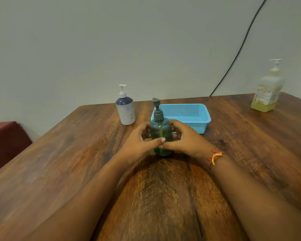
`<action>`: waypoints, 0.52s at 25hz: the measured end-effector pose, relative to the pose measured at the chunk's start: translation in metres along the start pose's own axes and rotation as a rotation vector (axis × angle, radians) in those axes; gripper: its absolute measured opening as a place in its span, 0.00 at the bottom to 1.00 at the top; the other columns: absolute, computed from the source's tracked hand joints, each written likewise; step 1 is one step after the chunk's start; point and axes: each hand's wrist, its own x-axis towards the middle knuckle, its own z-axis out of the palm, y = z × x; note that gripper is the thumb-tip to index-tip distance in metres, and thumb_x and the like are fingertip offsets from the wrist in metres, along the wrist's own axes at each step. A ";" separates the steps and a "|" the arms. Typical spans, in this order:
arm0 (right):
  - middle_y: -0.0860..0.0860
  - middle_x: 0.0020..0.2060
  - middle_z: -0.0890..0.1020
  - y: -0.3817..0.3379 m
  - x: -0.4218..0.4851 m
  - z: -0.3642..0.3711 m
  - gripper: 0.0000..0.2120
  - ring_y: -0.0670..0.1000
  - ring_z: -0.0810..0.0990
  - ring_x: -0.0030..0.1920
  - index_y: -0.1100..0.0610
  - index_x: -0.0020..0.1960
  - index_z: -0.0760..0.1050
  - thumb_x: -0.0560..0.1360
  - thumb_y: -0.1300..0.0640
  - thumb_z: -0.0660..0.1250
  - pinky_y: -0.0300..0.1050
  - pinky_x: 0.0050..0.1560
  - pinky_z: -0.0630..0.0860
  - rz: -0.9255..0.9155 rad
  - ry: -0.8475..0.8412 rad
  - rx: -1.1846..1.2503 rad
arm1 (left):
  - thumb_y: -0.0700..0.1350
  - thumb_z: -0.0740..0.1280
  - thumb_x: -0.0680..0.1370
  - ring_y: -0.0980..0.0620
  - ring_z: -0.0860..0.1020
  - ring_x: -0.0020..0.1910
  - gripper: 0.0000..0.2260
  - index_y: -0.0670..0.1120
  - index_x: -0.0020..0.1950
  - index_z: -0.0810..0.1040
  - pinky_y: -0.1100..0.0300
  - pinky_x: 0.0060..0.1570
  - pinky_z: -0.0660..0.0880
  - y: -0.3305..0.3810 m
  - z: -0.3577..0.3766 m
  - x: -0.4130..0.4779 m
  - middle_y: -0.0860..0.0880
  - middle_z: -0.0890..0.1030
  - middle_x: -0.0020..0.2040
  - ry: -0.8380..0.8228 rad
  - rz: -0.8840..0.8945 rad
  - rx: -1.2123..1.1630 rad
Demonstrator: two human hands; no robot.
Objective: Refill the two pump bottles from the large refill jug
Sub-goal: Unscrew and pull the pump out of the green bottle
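I found both hands on the green bottle (pixel 161 134), which stood upright on the table (pixel 76 153) about midway between its side edges, just in front of the basket (pixel 198 119). The left hand (pixel 137 145) and right hand (pixel 186 138) curled round its body from either side, thumbs meeting across the front. Its pump top was in place.

I judged the step to be opening this bottle. Done well, one hand would keep the body pressed to the table while the other moved up to the collar to unscrew it, and the bottle would stay upright.

The white bottle (pixel 126 110) stood near the far edge and the jug (pixel 268 91) near the far right corner, well apart.

The jug's label carried red print, too blurred to read. I saw no legible writing elsewhere.
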 end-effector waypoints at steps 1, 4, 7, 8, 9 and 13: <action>0.45 0.64 0.81 0.000 0.000 0.000 0.38 0.47 0.82 0.62 0.42 0.70 0.72 0.63 0.47 0.83 0.54 0.63 0.80 -0.005 -0.004 0.012 | 0.55 0.80 0.69 0.52 0.80 0.65 0.31 0.55 0.71 0.75 0.48 0.65 0.79 -0.001 0.000 0.000 0.54 0.82 0.66 -0.005 0.006 0.016; 0.43 0.63 0.81 0.001 0.000 0.000 0.38 0.46 0.81 0.62 0.41 0.67 0.73 0.61 0.45 0.83 0.54 0.63 0.80 -0.001 -0.016 0.000 | 0.58 0.79 0.69 0.55 0.79 0.66 0.32 0.58 0.71 0.74 0.51 0.66 0.78 -0.002 0.001 -0.002 0.56 0.80 0.67 0.007 0.038 0.023; 0.42 0.63 0.81 0.004 0.000 0.002 0.38 0.47 0.81 0.63 0.41 0.67 0.73 0.60 0.42 0.83 0.55 0.61 0.80 0.003 -0.014 -0.023 | 0.58 0.77 0.71 0.60 0.79 0.65 0.30 0.56 0.71 0.74 0.60 0.62 0.79 0.006 0.005 -0.003 0.57 0.81 0.66 0.087 0.125 -0.059; 0.42 0.62 0.81 0.004 0.000 0.003 0.38 0.48 0.81 0.63 0.40 0.66 0.73 0.60 0.42 0.83 0.55 0.61 0.80 0.003 -0.015 -0.029 | 0.56 0.76 0.73 0.60 0.80 0.65 0.26 0.55 0.70 0.75 0.61 0.60 0.80 0.009 0.007 -0.002 0.57 0.82 0.65 0.111 0.156 -0.086; 0.42 0.62 0.81 0.004 0.001 0.003 0.37 0.48 0.81 0.63 0.40 0.66 0.73 0.60 0.42 0.83 0.55 0.61 0.80 0.002 -0.018 -0.033 | 0.54 0.75 0.76 0.59 0.80 0.64 0.22 0.54 0.69 0.77 0.62 0.58 0.80 0.011 0.009 -0.002 0.58 0.83 0.64 0.123 0.183 -0.105; 0.40 0.62 0.81 0.003 0.000 0.003 0.37 0.44 0.81 0.62 0.36 0.68 0.70 0.64 0.46 0.83 0.49 0.63 0.79 -0.013 -0.048 -0.057 | 0.50 0.68 0.78 0.58 0.82 0.61 0.15 0.52 0.65 0.81 0.62 0.55 0.81 0.016 0.012 -0.002 0.57 0.85 0.60 0.128 0.218 -0.144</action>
